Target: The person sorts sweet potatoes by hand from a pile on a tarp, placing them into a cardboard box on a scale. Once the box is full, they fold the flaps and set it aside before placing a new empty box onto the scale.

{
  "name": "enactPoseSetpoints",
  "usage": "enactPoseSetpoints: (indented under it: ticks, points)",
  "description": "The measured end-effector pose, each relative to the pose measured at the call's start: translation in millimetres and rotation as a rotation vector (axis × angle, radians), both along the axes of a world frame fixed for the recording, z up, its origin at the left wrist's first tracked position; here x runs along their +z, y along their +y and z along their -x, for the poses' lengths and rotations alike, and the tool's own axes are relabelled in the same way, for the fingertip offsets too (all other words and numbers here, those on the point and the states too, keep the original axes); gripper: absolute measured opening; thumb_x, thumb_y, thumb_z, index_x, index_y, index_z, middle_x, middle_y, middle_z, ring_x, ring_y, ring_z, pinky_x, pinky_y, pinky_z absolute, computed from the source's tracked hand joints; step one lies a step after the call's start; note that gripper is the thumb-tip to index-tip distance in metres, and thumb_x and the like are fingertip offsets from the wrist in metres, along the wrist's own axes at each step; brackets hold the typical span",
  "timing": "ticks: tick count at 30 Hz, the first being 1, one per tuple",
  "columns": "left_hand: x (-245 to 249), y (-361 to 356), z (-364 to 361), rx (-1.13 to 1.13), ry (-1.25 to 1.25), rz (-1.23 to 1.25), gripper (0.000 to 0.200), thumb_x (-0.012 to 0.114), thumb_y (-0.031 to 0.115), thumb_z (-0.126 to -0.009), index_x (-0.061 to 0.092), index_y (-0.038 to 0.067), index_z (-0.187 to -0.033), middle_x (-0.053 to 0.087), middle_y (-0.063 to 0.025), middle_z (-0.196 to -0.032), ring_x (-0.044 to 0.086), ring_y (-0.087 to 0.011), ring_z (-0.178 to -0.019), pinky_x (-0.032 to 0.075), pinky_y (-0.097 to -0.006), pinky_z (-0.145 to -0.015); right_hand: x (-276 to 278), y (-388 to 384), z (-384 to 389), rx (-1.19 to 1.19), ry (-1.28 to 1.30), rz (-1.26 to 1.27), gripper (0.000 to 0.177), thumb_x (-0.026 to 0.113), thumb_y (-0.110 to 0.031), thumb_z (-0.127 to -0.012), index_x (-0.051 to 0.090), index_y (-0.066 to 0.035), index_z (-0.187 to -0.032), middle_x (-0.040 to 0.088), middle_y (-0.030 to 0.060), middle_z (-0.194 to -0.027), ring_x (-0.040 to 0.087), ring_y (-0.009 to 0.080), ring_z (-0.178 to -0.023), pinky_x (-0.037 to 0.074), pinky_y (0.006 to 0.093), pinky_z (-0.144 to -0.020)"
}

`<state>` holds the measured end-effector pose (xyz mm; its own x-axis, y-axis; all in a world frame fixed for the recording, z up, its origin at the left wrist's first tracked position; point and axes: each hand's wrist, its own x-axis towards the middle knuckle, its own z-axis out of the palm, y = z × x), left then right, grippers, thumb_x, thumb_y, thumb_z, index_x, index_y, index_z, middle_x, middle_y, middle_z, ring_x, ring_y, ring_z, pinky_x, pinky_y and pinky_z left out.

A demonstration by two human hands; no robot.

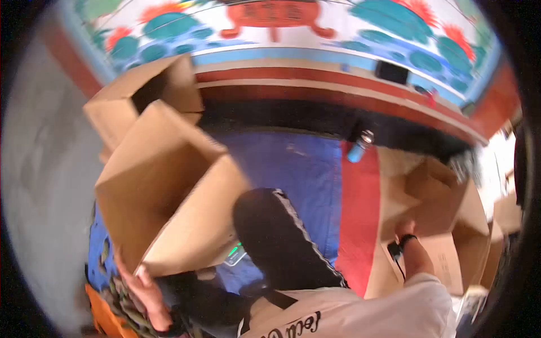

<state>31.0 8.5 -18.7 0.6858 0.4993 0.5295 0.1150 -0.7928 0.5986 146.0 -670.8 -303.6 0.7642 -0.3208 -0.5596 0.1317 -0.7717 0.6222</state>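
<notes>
A large cardboard box stands tilted at my left, its open top showing the shaded inside. My left hand grips its near lower edge, the thumb on one side of the cardboard wall and the fingers on the other. Over at the right, my right hand reaches to another open cardboard box, right at the top of a printed flap. Its fingers are blurred, and I cannot tell whether they grip the cardboard. A black band with a small device sits at that wrist.
Another open box stands behind the left one. A blue mat and a red strip cover the floor. A bottle stands near the painted wall's ledge, and a device with a green-lit display lies by my knee.
</notes>
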Motion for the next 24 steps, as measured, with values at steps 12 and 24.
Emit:
enactPoseSetpoints:
  ticks: [12, 24]
  points:
    - [14, -10, -12, 0.083, 0.025, 0.044, 0.084, 0.047, 0.062, -0.074, 0.033, -0.004, -0.124, 0.028, -0.0192, -0.133, 0.024, -0.0296, -0.125, 0.018, -0.04, -0.103, 4, -25, -77, -0.348, 0.219, 0.065, 0.052, 0.062, -0.038, -0.07, 0.052, -0.017, -0.116, 0.049, 0.0018, -0.122, 0.047, 0.0242, -0.112, 0.042, 0.0498, -0.083]
    - [11, -5, -12, 0.019, -0.037, 0.14, 0.075, 0.067, 0.042, -0.067, 0.037, 0.0, -0.122, 0.023, -0.0228, -0.133, 0.026, -0.0353, -0.123, 0.026, -0.0403, -0.101, 113, -83, -113, -0.304, -0.244, 0.398, 0.061, 0.061, -0.042, -0.07, 0.044, -0.018, -0.124, 0.04, 0.0016, -0.13, 0.038, 0.021, -0.119, 0.036, 0.0485, -0.09]
